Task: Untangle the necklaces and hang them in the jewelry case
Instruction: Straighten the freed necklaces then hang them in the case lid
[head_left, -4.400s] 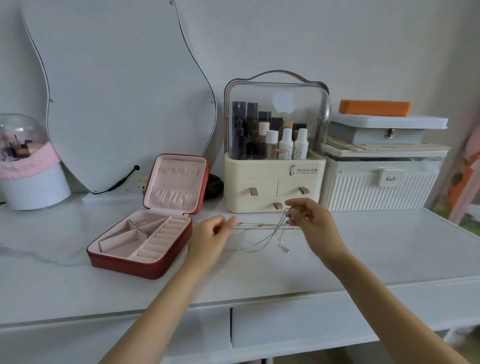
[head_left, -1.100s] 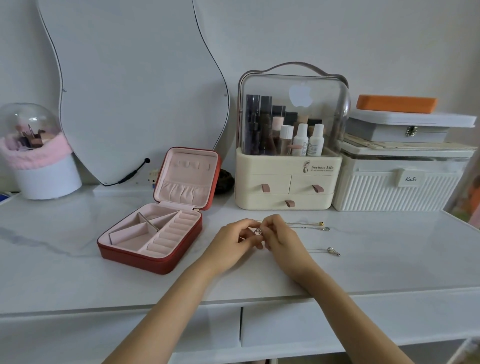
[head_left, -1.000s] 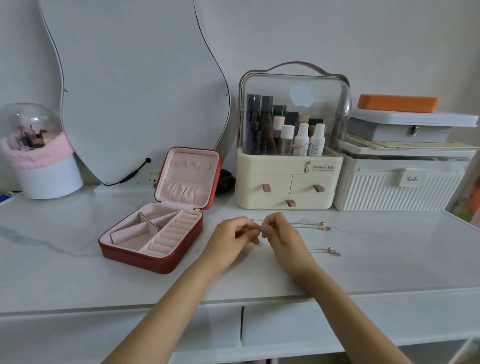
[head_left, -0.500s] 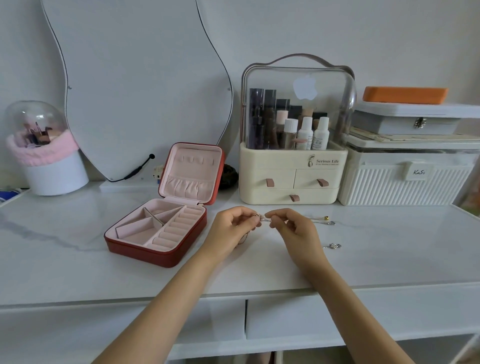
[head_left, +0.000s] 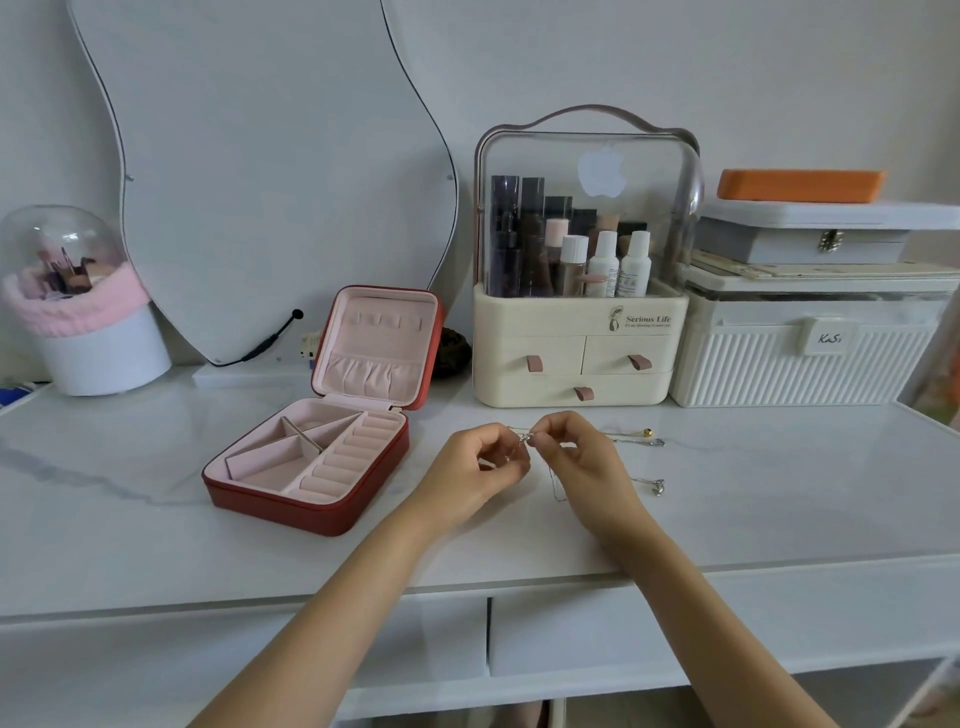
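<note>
Both hands, left hand (head_left: 470, 467) and right hand (head_left: 587, 460), pinch the tangled necklaces (head_left: 524, 439) above the worktop (head_left: 156, 519). The open jewelry case (head_left: 311, 467) beside them shows bare pink compartments.

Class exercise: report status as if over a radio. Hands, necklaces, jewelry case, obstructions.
Left hand and right hand both pinching necklaces just above the table. Chains trail right, pendants resting. Jewelry case open, nothing hung. Path to it unobstructed.
</note>
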